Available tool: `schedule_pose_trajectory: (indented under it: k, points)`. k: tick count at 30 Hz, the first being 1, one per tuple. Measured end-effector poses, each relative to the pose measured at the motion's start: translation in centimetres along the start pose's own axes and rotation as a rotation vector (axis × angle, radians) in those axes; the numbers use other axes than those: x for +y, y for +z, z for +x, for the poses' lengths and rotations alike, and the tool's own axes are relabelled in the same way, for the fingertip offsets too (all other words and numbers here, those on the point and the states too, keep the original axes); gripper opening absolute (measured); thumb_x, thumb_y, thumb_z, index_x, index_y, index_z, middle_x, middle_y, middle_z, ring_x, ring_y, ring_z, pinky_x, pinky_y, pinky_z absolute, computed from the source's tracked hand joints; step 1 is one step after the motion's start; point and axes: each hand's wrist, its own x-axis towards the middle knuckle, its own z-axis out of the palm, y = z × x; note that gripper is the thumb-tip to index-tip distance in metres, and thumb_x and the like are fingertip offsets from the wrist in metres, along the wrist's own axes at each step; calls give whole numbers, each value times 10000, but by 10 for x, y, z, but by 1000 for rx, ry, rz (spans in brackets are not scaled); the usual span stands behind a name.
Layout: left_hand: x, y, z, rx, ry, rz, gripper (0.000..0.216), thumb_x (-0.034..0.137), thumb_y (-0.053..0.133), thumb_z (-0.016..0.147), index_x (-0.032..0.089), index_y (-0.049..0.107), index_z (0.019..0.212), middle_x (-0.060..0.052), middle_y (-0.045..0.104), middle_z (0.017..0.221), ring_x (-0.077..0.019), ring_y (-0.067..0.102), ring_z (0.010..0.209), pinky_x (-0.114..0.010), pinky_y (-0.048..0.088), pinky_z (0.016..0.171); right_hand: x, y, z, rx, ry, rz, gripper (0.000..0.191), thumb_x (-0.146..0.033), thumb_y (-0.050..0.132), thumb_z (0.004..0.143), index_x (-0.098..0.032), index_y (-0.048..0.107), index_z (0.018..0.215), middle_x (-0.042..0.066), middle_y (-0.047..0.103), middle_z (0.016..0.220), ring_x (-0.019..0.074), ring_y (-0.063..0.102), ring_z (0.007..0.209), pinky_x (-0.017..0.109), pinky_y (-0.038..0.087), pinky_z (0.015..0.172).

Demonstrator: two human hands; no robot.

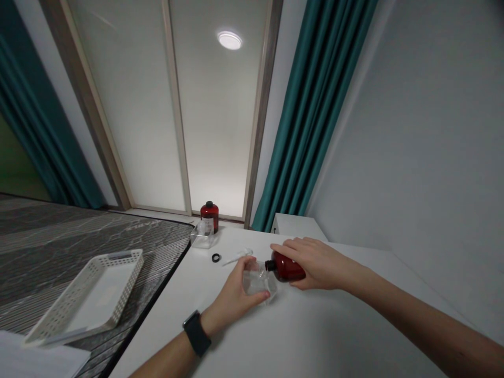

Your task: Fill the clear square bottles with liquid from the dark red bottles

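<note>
My left hand point(240, 291) is wrapped round a clear container point(255, 283), fingers at its far side and thumb at its near side. In my right hand point(309, 260) lies a dark red bottle point(288, 266), tilted on its side with its black neck point(271, 265) pointing left. That neck is at the mouth of the clear container; whether they touch I cannot tell, nor can I make out any liquid passing. Just beyond my left hand, a white pump top point(238, 256) rests on the white table point(197, 299). A black ring point(216, 258) sits to its left.
Another red bottle point(214, 215) with a black top stands at the table's far left, behind a clear box point(201, 241). A white perforated basket point(132, 283) and white papers point(43, 359) lie on the grey patterned surface to the left. A white cabinet point(299, 227) stands beyond the table.
</note>
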Motion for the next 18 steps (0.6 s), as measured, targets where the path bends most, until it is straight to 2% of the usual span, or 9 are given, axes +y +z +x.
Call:
schedule_pose_trajectory:
  k: [18]
  points:
    - [-1,1,1,6,18,4,638,197,791,685,211,466,1235,-98,587,1188,-296,557,1164,-506,379,1098,0,-2,1,-2,-15,-36,743,-383,711,814,-221,426,1481,137,670,1226,330,646,1036,443,474,891]
